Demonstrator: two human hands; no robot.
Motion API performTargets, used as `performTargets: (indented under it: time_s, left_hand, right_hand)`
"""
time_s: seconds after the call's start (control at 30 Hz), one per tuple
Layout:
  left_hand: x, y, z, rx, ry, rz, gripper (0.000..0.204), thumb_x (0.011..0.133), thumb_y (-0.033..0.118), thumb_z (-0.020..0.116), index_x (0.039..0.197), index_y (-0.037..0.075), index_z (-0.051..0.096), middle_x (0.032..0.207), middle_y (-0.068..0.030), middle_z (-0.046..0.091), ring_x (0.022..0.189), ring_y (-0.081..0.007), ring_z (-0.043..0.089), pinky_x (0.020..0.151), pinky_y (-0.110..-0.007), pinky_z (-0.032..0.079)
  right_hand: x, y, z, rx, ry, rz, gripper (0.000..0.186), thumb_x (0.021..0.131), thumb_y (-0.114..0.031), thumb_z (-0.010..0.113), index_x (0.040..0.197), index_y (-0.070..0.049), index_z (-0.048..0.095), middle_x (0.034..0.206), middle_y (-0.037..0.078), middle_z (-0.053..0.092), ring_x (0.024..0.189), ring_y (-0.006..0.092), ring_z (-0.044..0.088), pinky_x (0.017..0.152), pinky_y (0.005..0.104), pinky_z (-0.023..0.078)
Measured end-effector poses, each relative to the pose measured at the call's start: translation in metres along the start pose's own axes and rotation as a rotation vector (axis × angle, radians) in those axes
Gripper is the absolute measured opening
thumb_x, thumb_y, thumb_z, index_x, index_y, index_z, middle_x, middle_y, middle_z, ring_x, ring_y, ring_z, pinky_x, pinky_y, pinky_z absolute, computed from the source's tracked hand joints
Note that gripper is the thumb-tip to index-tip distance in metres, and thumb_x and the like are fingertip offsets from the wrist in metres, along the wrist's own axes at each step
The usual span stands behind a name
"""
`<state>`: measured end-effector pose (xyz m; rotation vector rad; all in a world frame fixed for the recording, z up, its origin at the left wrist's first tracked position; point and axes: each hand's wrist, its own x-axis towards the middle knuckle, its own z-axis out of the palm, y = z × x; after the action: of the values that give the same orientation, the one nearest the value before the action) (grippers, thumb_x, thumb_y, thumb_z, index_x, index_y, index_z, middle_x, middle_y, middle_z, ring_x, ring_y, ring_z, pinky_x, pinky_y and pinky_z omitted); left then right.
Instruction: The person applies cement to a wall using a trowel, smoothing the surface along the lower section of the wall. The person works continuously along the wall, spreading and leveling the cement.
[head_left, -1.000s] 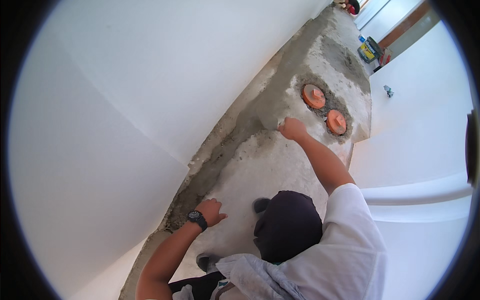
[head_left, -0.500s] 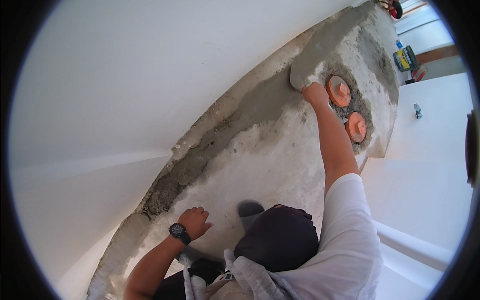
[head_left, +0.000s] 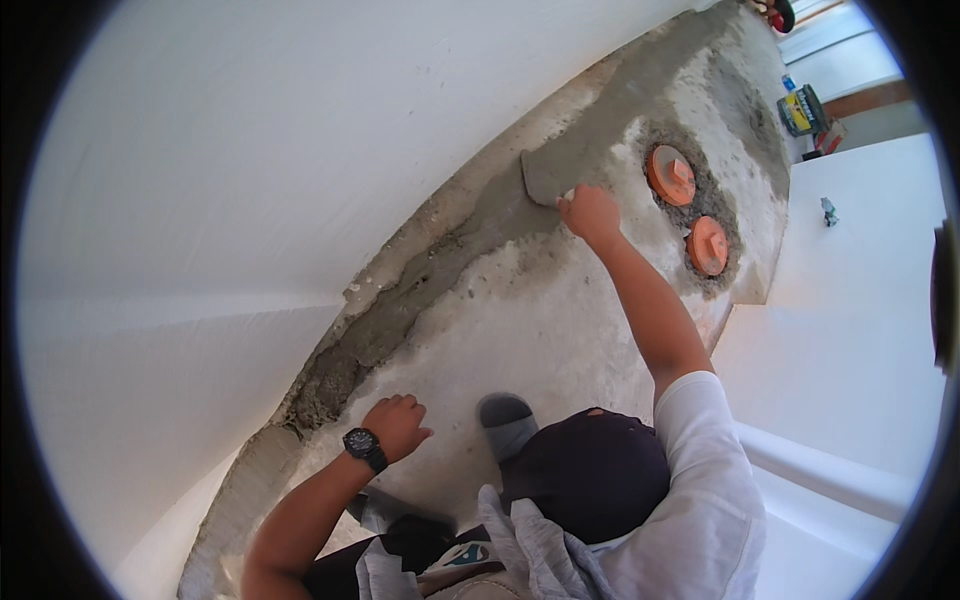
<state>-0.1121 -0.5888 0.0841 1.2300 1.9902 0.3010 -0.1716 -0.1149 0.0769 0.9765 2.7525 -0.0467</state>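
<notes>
My right hand point(head_left: 590, 212) reaches forward, closed round the handle of a trowel point(head_left: 538, 180). The trowel's wide blade lies on a strip of wet grey mortar point(head_left: 600, 125) that runs along the foot of the white wall. Around the blade and beyond it the mortar looks smooth; nearer to me it turns rough and dark point(head_left: 330, 382). My left hand point(head_left: 397, 426), with a black watch point(head_left: 364, 447) on the wrist, hangs over the pale concrete floor. Its fingers are loosely bent, the thumb stands apart, and nothing shows in it.
Two round orange caps point(head_left: 671, 175) point(head_left: 708, 246) sit in rough mortar right of my right hand. A dark bucket point(head_left: 801, 110) stands at the far right. The white wall point(head_left: 250, 170) rises along the left, and a white ledge point(head_left: 840, 240) lies right. My socked foot point(head_left: 507, 420) rests on the floor.
My right hand has drawn the trowel left and toward me along the mortar strip, away from the orange caps. My left hand has barely moved.
</notes>
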Motion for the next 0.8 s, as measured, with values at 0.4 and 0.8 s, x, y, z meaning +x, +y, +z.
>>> performTargets:
  time_s: [0.4,0.8]
  left_hand:
    - [0.012,0.004,-0.005,0.017,-0.046,0.027,0.034,0.086,0.037,0.072,0.096,0.004,0.069,0.101,-0.0135,0.065,0.102,-0.0321,0.062,0.092,-0.044,0.049]
    - [0.022,0.011,-0.012,-0.014,0.009,-0.032,0.033,0.086,0.036,0.073,0.096,0.006,0.069,0.101,-0.0137,0.066,0.1,-0.0332,0.063,0.09,-0.044,0.05]
  right_hand:
    - [-0.099,-0.049,-0.004,-0.027,-0.156,-0.452,0.041,0.091,-0.042,0.065,0.103,-0.003,0.065,0.093,0.018,0.073,0.088,0.0374,0.071,0.079,0.0471,0.056]
    - [0.076,0.105,-0.026,-0.034,0.045,0.042,0.049,0.092,-0.046,0.062,0.108,0.0,0.069,0.104,0.024,0.071,0.1,0.0393,0.069,0.086,0.0479,0.056]
